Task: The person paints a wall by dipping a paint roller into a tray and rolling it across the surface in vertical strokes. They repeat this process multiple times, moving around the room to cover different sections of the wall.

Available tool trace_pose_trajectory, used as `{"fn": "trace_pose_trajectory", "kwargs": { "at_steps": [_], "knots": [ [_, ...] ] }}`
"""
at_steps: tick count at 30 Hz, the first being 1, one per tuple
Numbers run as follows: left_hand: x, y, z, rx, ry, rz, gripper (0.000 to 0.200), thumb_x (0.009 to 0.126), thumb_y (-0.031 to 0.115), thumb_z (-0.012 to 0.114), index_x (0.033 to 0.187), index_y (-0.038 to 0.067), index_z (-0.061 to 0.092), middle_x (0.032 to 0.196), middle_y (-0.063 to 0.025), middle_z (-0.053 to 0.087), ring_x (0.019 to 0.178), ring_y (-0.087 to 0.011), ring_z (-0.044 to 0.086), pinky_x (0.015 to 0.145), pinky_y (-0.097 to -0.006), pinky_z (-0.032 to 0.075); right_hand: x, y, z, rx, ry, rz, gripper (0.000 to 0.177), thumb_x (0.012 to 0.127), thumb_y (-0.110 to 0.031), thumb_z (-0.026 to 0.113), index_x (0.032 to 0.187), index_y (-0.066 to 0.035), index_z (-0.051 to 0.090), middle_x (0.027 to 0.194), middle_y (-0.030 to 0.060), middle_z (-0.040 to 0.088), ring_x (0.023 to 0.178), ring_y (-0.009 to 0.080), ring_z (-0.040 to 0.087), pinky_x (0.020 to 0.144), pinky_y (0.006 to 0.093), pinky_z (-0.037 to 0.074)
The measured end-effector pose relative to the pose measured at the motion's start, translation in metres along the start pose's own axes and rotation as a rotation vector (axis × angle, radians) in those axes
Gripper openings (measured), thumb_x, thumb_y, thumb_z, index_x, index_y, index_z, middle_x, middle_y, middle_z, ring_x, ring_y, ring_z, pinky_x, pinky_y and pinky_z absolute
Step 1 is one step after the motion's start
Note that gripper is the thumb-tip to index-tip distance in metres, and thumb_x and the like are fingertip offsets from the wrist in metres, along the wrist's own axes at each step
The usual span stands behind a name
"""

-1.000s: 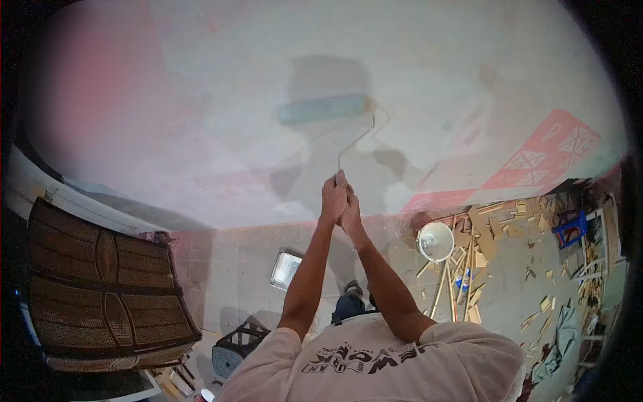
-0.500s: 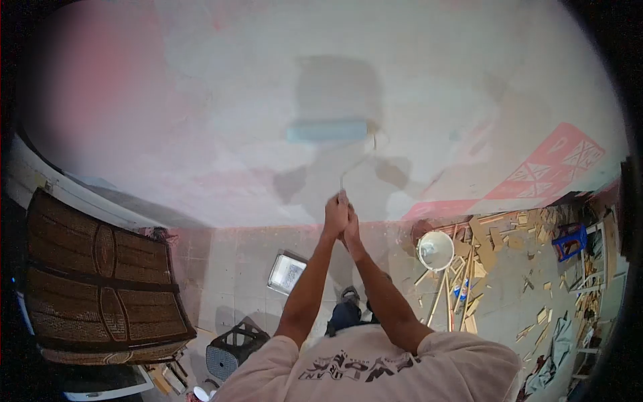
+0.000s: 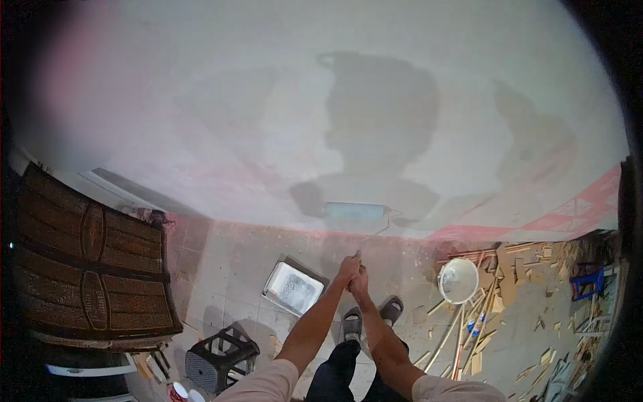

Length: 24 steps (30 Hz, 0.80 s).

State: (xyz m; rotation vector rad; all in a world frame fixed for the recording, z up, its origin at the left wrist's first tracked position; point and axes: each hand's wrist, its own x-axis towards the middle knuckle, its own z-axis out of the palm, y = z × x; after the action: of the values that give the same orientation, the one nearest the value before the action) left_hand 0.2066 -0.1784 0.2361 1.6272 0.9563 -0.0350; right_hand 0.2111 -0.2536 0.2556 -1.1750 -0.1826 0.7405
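Note:
A paint roller [image 3: 354, 211] with a pale blue-white sleeve lies against the lower part of the wall [image 3: 248, 134], just above the floor line. Its thin wire frame bends down on the right to the handle. My left hand [image 3: 347, 269] is wrapped round the handle, and my right hand [image 3: 360, 279] grips it just beside and below, the two touching. A white paint tray [image 3: 295, 288] with grey-white paint rests on the floor to the left of my hands.
A white bucket [image 3: 459, 281] stands on the right, near scattered wood scraps [image 3: 499, 268] and long sticks. A black stool [image 3: 222, 358] is at lower left, a brown patterned cabinet [image 3: 94, 254] farther left. A blue stool [image 3: 587, 285] stands far right.
The roller has moved down the wall from mid-height to near the floor line, and both hands have lowered with it. The view has shifted, showing more floor and both sandalled feet.

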Motion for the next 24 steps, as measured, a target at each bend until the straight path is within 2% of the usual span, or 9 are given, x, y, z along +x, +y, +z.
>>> {"fn": "trace_pose_trajectory", "kwargs": {
  "at_steps": [1, 4, 8, 13, 14, 15, 18, 22, 24],
  "knots": [
    [0.006, -0.006, -0.002, -0.031, -0.044, -0.044, 0.064, 0.105, 0.051, 0.044, 0.07, 0.0, 0.062, 0.062, -0.0085, 0.058, 0.063, -0.0205, 0.056, 0.063, -0.0436, 0.047, -0.001, 0.013, -0.01, -0.099, 0.156, 0.237, 0.041, 0.107, -0.041, 0.043, 0.114, -0.007, 0.064, 0.091, 0.0078, 0.068, 0.073, 0.019, 0.067, 0.062, 0.0383, 0.055],
    [0.049, -0.046, -0.003, -0.09, -0.132, -0.106, 0.064, 0.105, 0.051, 0.043, 0.073, 0.001, 0.065, 0.066, -0.0079, 0.063, 0.068, -0.0195, 0.061, 0.065, -0.0432, 0.048, 0.059, 0.04, -0.008, 1.147, -0.819, 0.085, 0.068, 0.108, -0.056, 0.022, 0.054, -0.017, 0.033, 0.046, -0.0001, 0.023, 0.036, 0.0137, 0.018, 0.036, 0.0315, 0.018],
    [0.073, -0.107, -0.021, -0.231, 0.059, 0.009, 0.055, 0.106, 0.049, 0.045, 0.105, -0.003, 0.065, 0.094, -0.014, 0.07, 0.091, -0.0228, 0.067, 0.083, -0.0392, 0.051, 0.136, 0.217, -0.101, -0.447, 0.101, 0.479, 0.036, 0.102, -0.036, 0.056, 0.113, -0.003, 0.06, 0.072, 0.0083, 0.064, 0.058, 0.0241, 0.062, 0.051, 0.0401, 0.051],
    [-0.062, -0.204, -0.068, -0.525, 0.248, -0.066, 0.031, 0.108, 0.023, 0.05, 0.123, -0.002, 0.059, 0.114, -0.011, 0.064, 0.111, -0.0199, 0.061, 0.088, -0.0368, 0.054, 0.187, 0.309, -0.138, 0.167, 0.234, 0.542, 0.043, 0.1, -0.041, 0.061, 0.073, -0.008, 0.054, 0.055, 0.0045, 0.051, 0.042, 0.0225, 0.052, 0.041, 0.0378, 0.042],
    [-0.089, -0.305, -0.074, 0.024, 0.259, 0.097, 0.027, 0.108, 0.021, 0.05, 0.12, 0.0, 0.061, 0.104, -0.0082, 0.062, 0.099, -0.0184, 0.062, 0.079, -0.0363, 0.053, 0.19, 0.314, -0.147, 0.242, 0.277, 0.61, 0.043, 0.099, -0.041, 0.062, 0.073, -0.008, 0.054, 0.055, 0.0038, 0.049, 0.042, 0.0225, 0.051, 0.041, 0.0375, 0.042],
    [-0.144, -0.325, -0.07, -0.733, 0.326, -0.116, 0.025, 0.107, 0.021, 0.05, 0.114, 0.001, 0.063, 0.1, -0.0068, 0.06, 0.086, -0.0173, 0.061, 0.071, -0.0358, 0.051, 0.189, 0.313, -0.15, 0.207, 0.267, 0.608, 0.043, 0.1, -0.042, 0.06, 0.073, -0.01, 0.052, 0.055, 0.0036, 0.047, 0.042, 0.0212, 0.049, 0.04, 0.0372, 0.04],
    [-0.305, -0.424, -0.063, -0.704, 0.483, -0.509, 0.034, 0.105, 0.031, 0.05, 0.112, -0.001, 0.062, 0.101, -0.0097, 0.065, 0.092, -0.0207, 0.065, 0.074, -0.0321, 0.056, 0.159, 0.295, -0.16, 0.136, 0.242, 0.625, 0.043, 0.101, -0.046, 0.057, 0.074, -0.013, 0.048, 0.057, 0.0027, 0.042, 0.043, 0.0184, 0.045, 0.04, 0.0361, 0.036],
    [-0.395, -0.367, -0.072, -0.657, 0.332, -0.67, 0.032, 0.105, 0.026, 0.051, 0.116, -0.002, 0.062, 0.106, -0.0118, 0.067, 0.092, -0.0238, 0.067, 0.077, -0.036, 0.057, 0.099, 0.279, -0.202, 0.358, 0.049, 0.665, 0.046, 0.099, -0.056, 0.057, 0.08, -0.014, 0.051, 0.059, -0.001, 0.044, 0.048, 0.0155, 0.046, 0.044, 0.0339, 0.038],
    [-0.384, -0.343, -0.073, -0.53, 0.265, -0.688, 0.033, 0.105, 0.026, 0.051, 0.117, -0.003, 0.062, 0.107, -0.0122, 0.067, 0.093, -0.0242, 0.067, 0.078, -0.0367, 0.057, 0.026, 0.129, -0.153, -0.051, 0.097, 0.574, 0.045, 0.101, -0.055, 0.054, 0.08, -0.016, 0.052, 0.059, -0.003, 0.044, 0.048, 0.0134, 0.046, 0.045, 0.0321, 0.038]
  ]
}}
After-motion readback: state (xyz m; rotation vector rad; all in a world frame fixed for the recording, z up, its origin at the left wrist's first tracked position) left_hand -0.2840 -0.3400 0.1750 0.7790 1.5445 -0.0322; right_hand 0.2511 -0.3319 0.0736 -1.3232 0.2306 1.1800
